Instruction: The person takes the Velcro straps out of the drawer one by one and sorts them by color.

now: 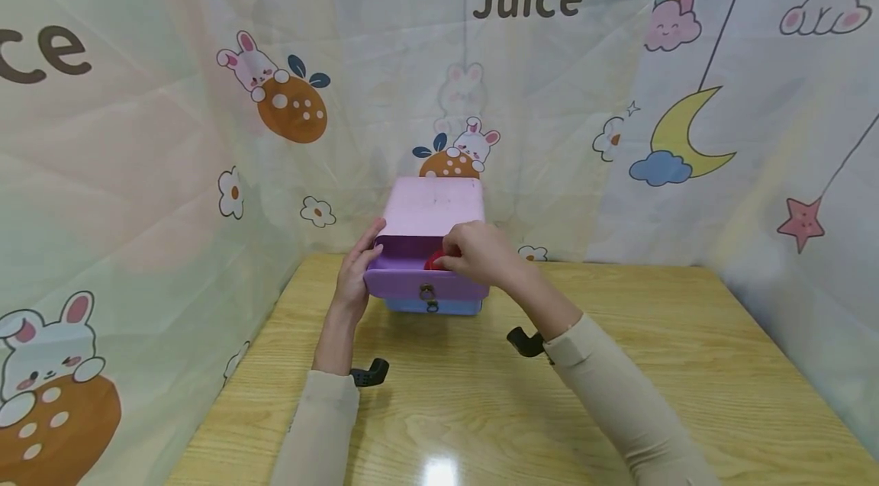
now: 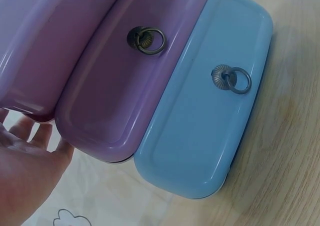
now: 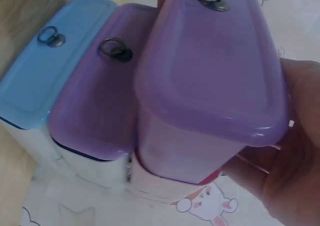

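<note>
A small chest of drawers with a pale pink top stands on the table, its purple top drawer pulled out. My left hand rests against its left side, thumb by the drawer's rim; in the left wrist view the fingers touch that side. Over the drawer's right part, my right hand pinches a red thing, mostly hidden by the fingers, its kind unclear. Below sit a second purple drawer and a light blue drawer, both closed, each with a metal ring pull.
The chest stands near the back edge of the wood-grain table. Behind and beside it hangs a printed cloth with rabbits, flowers and a moon. A black wrist mount is on the left wrist, another on the right.
</note>
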### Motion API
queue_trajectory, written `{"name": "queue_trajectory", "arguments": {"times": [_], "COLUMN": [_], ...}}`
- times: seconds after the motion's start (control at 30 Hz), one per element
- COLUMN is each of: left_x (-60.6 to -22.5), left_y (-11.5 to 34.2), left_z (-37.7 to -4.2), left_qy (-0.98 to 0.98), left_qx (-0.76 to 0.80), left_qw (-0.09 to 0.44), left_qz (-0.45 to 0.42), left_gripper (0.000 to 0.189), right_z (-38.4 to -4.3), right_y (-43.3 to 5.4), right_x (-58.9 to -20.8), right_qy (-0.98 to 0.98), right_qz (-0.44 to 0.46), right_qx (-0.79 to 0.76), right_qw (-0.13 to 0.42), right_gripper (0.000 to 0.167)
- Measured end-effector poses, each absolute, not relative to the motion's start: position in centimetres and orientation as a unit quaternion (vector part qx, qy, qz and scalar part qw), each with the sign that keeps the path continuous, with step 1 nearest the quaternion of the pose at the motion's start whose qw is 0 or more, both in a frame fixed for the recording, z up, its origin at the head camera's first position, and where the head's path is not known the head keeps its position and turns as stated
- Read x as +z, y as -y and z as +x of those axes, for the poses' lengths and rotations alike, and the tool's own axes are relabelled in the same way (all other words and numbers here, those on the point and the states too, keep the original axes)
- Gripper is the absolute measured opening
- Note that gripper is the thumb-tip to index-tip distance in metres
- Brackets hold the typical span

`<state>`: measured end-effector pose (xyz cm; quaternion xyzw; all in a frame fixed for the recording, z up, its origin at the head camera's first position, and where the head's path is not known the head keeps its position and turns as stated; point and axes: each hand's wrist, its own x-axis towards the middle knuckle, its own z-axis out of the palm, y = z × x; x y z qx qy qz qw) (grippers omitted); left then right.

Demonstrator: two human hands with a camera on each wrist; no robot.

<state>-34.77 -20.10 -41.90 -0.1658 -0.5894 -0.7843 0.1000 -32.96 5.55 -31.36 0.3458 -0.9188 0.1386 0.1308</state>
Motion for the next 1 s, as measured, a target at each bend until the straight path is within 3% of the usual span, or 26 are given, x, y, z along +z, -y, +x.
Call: {"name": "queue_trajectory", "arguments": {"times": [0.17,0.43,1.0], "left_x": [-41.9,-42.1,-42.1], "left_y": [20.1,20.2,20.2], "left_z": [-34.8,-34.9,-34.9], "left_qy": [0.589,0.594,0.595], "left_qx": [-0.785,-0.781,-0.780], "left_qw": [0.099,0.097,0.101], "left_qz": [-0.165,-0.167,-0.167], "left_gripper": [0.049,0.049,0.048], "right_z": [-33.3,-33.9,-34.2], "right_y": [-5.4,-5.1,-4.6], "right_x": [-30.5,-29.5,-28.7], "right_qy": [0.931,0.933,0.931], "right_qz": [0.339,0.345,0.354], "right_qx": [0.114,0.101,0.091], "right_qw": [0.072,0.004,-0.029], "right_gripper": [0.036,0.028,0.026]}}
